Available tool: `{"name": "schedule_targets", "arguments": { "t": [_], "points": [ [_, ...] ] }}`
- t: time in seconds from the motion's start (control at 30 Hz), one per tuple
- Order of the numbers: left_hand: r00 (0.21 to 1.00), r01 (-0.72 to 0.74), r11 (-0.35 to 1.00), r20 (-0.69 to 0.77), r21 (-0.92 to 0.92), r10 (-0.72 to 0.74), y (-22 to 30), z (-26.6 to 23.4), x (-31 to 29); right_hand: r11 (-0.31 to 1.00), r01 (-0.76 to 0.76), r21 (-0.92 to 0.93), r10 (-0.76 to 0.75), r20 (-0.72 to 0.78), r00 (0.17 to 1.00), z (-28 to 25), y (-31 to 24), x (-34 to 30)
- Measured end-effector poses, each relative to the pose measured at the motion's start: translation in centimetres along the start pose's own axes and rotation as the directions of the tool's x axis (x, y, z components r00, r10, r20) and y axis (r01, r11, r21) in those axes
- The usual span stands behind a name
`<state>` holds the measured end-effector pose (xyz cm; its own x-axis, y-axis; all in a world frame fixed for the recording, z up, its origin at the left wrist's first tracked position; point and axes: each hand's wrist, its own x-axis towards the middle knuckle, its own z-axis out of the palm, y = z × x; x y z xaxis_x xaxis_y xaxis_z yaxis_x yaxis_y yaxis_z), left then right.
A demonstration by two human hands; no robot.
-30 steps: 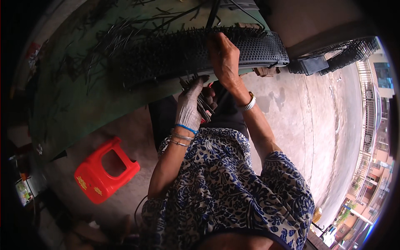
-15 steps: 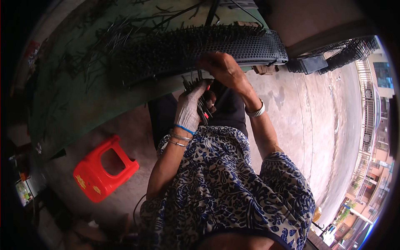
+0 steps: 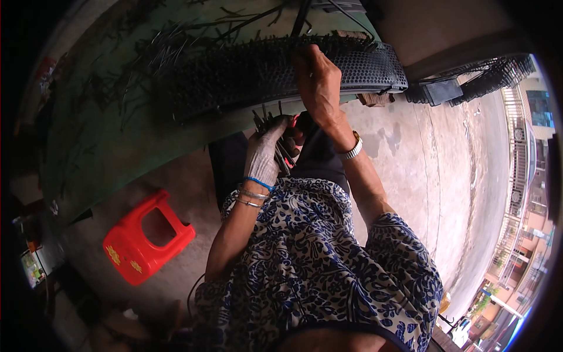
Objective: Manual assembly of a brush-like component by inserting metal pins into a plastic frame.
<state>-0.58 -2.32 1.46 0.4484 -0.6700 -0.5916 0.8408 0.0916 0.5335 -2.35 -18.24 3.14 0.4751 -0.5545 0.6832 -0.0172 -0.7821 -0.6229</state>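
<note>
The gloved left hand [image 3: 264, 154], just off the near edge of the green table [image 3: 135, 155], is wrapped around a bundle of thin dark strips [image 3: 284, 159]; the bare right hand [image 3: 320, 82] is curled into a loose fist at the perforated panel [image 3: 366, 69], its fingertips hidden, so I cannot tell whether it pinches a strip. The bundle slants, upper ends toward the panel, lower ends toward the lap. Its strips look light and fairly stiff, perhaps springy, best gripped singly near an end. The panel lies along the table's near edge, long axis left to right, bowed, its left part thick with bristling strips; it seems rigid, best steadied by its bare right end. Beyond its left end, loose strips [image 3: 167, 48] lie scattered.
</note>
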Motion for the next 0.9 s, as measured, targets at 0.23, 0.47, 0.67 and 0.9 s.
{"name": "schedule_targets", "arguments": {
  "t": [0.23,0.47,0.67,0.9],
  "points": [
    [0.998,0.055,0.997,0.021,-0.052,-0.054,0.0,-0.6,1.0,0.986,0.049,-0.161,-0.013,0.217,0.976,1.8,0.2,-0.6],
    [0.998,0.059,0.987,0.008,-0.147,-0.059,-0.2,-0.5,0.7,0.950,0.110,-0.292,-0.021,0.294,0.956,2.3,0.5,-0.5],
    [1.000,0.002,0.998,0.022,-0.068,0.000,-0.2,-0.6,0.2,0.961,-0.065,-0.268,0.159,0.345,0.925,-1.6,-0.2,-2.0],
    [1.000,0.014,0.988,0.017,-0.153,-0.012,-0.1,0.2,-0.1,0.865,-0.487,0.123,0.309,0.635,0.708,-3.1,-1.5,-1.9]
  ]
}}
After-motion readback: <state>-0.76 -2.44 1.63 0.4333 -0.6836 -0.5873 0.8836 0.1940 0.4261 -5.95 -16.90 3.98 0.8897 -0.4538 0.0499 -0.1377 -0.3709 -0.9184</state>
